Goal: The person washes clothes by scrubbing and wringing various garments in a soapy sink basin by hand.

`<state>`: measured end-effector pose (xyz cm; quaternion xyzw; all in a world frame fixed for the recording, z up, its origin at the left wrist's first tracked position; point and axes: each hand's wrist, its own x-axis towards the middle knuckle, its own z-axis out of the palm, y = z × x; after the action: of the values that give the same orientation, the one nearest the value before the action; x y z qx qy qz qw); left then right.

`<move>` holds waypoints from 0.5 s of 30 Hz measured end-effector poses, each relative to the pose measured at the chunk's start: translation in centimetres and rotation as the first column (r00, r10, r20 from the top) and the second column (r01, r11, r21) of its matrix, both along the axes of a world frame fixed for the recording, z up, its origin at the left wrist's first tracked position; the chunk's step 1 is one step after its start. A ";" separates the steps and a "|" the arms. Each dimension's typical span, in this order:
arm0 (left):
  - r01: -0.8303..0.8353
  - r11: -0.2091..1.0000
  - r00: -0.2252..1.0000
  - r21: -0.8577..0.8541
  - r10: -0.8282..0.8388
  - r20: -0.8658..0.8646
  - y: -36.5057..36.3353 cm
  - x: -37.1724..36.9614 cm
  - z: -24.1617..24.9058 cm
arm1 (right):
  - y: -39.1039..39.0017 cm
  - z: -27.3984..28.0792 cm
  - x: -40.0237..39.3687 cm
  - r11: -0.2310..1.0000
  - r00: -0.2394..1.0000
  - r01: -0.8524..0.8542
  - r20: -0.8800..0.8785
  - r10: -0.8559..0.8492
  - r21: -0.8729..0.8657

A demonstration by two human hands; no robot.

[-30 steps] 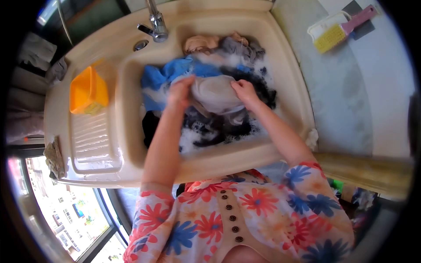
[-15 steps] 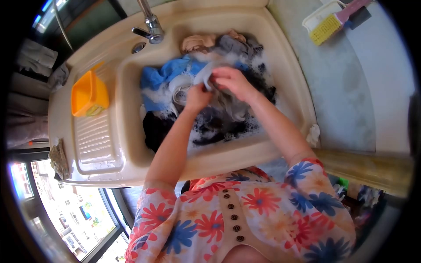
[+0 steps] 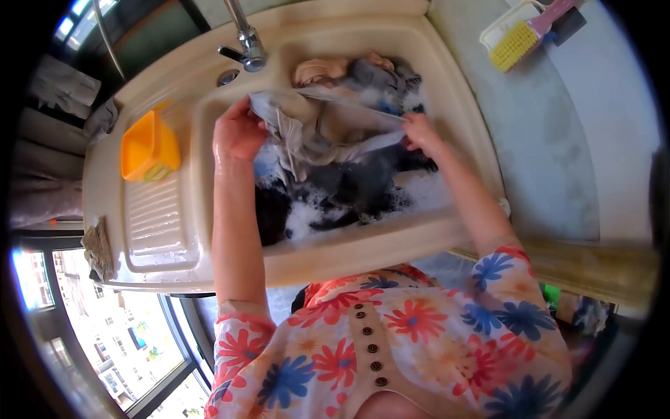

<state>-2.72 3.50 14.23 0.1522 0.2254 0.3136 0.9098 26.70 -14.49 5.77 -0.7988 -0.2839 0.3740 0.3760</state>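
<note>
So the big beige sink (image 3: 335, 262) runs all round the fingers, with sudsy dark clothes (image 3: 356, 185) sitting just below them. Next biggest is the thin grey cloth (image 3: 293, 122), and that's what just changed: the hands have moved apart, so it's now stretched wide between them, above the suds, way more of it opened out. Left hand (image 3: 239, 130) has its fingers curled in around one end, though I can't really tell how tight. Right hand (image 3: 421, 135) has the other edge pinched, fingers pretty much closed. Peach fabric (image 3: 321, 71) is bunched beyond the fingers, between the two hands. The tap (image 3: 251, 52) is past the left fingers, the orange container (image 3: 150, 148) is off to their left, and the yellow-bristled brush (image 3: 515, 46) is well beyond the right fingers.
</note>
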 end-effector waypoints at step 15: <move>-0.173 0.982 0.984 0.079 0.170 0.053 -5.9 7.3 4.3 | -0.1 -0.3 -11.3 0.863 0.850 -0.452 0.402 0.340 0.226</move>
<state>4.60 -2.36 18.55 0.1627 0.2035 0.4033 0.8772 15.45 -14.61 5.46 -0.7055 -0.5616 0.2470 0.3549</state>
